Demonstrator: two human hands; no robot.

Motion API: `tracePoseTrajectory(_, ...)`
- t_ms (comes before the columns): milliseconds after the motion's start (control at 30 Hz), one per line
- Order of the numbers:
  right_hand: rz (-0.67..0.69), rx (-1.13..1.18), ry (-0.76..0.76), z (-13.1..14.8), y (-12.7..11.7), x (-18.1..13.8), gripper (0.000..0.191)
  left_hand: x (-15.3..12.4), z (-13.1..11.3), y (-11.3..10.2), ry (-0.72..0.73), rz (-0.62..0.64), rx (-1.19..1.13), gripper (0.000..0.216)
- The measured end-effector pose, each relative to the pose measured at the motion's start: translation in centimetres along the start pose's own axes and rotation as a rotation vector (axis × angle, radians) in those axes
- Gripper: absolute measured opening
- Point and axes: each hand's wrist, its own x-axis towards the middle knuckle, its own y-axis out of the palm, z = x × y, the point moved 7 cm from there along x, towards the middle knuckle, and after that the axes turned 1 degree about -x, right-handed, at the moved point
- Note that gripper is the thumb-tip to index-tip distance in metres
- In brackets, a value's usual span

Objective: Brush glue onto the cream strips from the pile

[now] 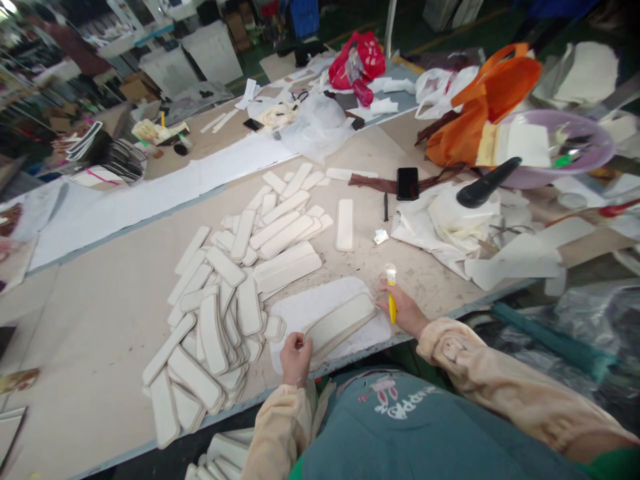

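Observation:
My left hand (pixel 296 359) pinches the near left end of a long cream strip (pixel 340 319) with rounded ends. This strip lies with at least one similar strip under it, on a white sheet (pixel 295 303) at the table's front edge. At the far right end of the strip, my right hand (pixel 406 312) is closed around a small yellow-handled tool (pixel 393 308), its pale, shiny head pointing away from me; its exact kind is unclear. Left of the sheet, many matching cream strips (pixel 215 333) are heaped loosely. One single strip (pixel 345 225) lies apart beyond the sheet.
A black phone (pixel 407 183), a white container (pixel 463 213) with a black handle-like piece, and a purple basin (pixel 575 143) sit at the right. Orange (pixel 480 113) and red bags (pixel 357 60) are farther back. More strips (pixel 225 457) lie below the table edge.

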Motion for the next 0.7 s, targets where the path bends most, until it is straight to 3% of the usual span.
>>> tracePoseTrajectory(167, 0.042, 0.177, -0.050, 3.9, -3.0, 0.3, 0.035, -1.5, -8.7, -1.7, 0.170, 0.132, -0.375, 0.024)
tracePoseTrajectory(300, 0.104, 0.351, -0.092, 8.3, -3.9, 1.3, 0.037, -2.3, -15.7, -4.1, 0.267, 0.107, -0.567, 0.029)
tracePoseTrajectory(400, 0.171, 0.539, -0.101, 10.7, -4.0, 1.9, 0.037, -2.4, -19.0, -6.0, 0.272, 0.066, -0.718, 0.030)
tracePoseTrajectory(533, 0.176, 0.721, 0.024, 11.6, -3.6, 2.1, 0.038, -1.6, -20.8, -9.0, 0.281, -0.037, -0.929, 0.029)
tracePoseTrajectory(700, -0.065, 0.930, 0.162, 12.0, -5.5, 2.2, 0.037, -0.2, -18.8, -11.5, 0.260, -0.152, -1.058, 0.026)
